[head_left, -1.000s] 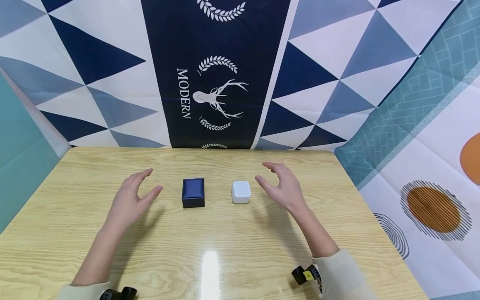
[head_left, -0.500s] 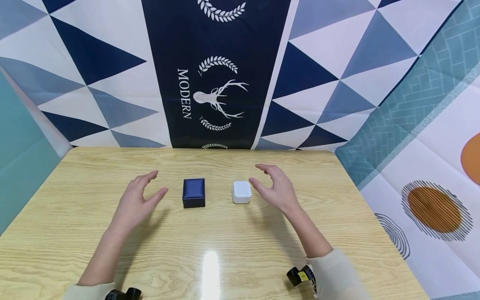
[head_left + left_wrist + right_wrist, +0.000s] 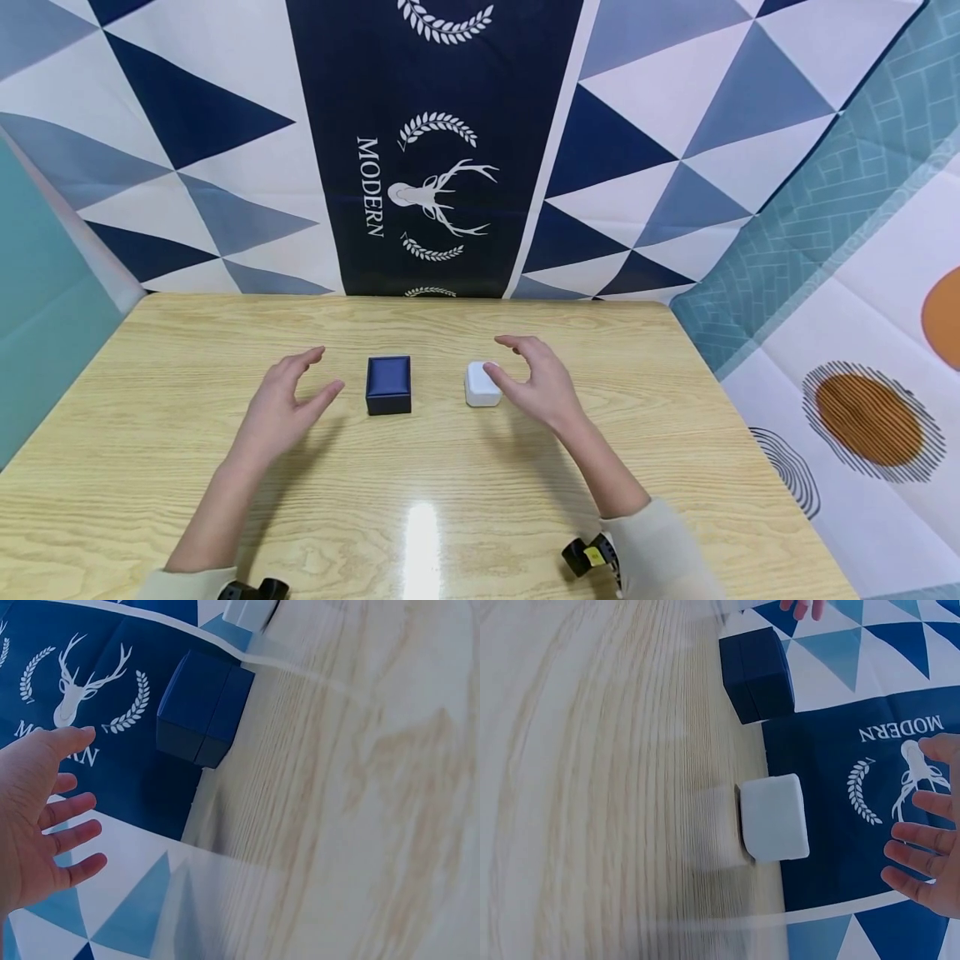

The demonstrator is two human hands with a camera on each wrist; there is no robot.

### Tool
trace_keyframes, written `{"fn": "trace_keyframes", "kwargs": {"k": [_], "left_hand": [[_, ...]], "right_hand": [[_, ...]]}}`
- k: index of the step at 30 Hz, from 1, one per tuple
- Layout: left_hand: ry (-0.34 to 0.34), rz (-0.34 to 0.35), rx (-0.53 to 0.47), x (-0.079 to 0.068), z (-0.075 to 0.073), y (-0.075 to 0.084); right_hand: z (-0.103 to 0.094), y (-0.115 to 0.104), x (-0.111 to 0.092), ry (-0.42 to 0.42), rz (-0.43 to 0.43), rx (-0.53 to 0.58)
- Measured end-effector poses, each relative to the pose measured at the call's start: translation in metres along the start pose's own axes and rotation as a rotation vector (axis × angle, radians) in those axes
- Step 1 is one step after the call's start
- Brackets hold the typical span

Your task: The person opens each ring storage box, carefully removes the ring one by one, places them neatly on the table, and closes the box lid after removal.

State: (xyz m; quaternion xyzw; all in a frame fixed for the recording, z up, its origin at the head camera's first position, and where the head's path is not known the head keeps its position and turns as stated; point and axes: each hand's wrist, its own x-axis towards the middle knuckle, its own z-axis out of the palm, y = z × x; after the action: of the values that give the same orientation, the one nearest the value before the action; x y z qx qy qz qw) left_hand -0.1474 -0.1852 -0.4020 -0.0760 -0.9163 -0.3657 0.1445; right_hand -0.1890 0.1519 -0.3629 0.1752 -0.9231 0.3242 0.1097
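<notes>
A small dark blue box (image 3: 388,384) with a padded-looking lid sits closed on the wooden table, left of a white rounded cube (image 3: 480,386). To the left of the blue box, my left hand (image 3: 281,408) hovers over the table, thumb and fingers spread and holding nothing. My right hand (image 3: 542,385) is above the table at the white cube's right, its thumb overlapping the cube in the head view. In the right wrist view, the white cube (image 3: 774,817) stands apart from the spread fingers (image 3: 922,836). The left wrist view shows the blue box (image 3: 204,709) beyond the left hand's fingertips.
The light wooden table (image 3: 420,467) ends at the back against a cloth (image 3: 435,150) printed with triangles and a deer head. Another patterned cloth (image 3: 847,400) hangs at the right. Black cameras sit on both wrists, the right one (image 3: 588,554) near the beige sleeve.
Both hands have moved inward: the left one rightward, closer to the blue box, and the right one leftward until its thumb overlaps the white cube. Box and cube have stayed in place.
</notes>
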Motion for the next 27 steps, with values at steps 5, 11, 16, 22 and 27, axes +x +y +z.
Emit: {"fn": "trace_keyframes", "kwargs": {"k": [5, 11, 16, 22, 27], "left_hand": [[-0.021, -0.004, -0.001, -0.001, 0.003, 0.001], [-0.034, -0.006, -0.005, -0.001, 0.007, 0.003], [-0.058, -0.021, -0.031, -0.001, 0.011, 0.005], [-0.078, -0.038, -0.035, -0.002, 0.014, 0.006], [-0.077, -0.033, -0.039, -0.003, 0.016, 0.006]], "right_hand": [[0.004, -0.003, 0.000, -0.002, -0.010, 0.013], [0.010, -0.006, 0.000, -0.011, -0.035, 0.017], [0.014, -0.008, 0.000, -0.021, -0.042, 0.024], [0.019, -0.011, -0.001, -0.034, -0.052, 0.018], [0.024, -0.015, -0.001, -0.042, -0.053, 0.012]]}}
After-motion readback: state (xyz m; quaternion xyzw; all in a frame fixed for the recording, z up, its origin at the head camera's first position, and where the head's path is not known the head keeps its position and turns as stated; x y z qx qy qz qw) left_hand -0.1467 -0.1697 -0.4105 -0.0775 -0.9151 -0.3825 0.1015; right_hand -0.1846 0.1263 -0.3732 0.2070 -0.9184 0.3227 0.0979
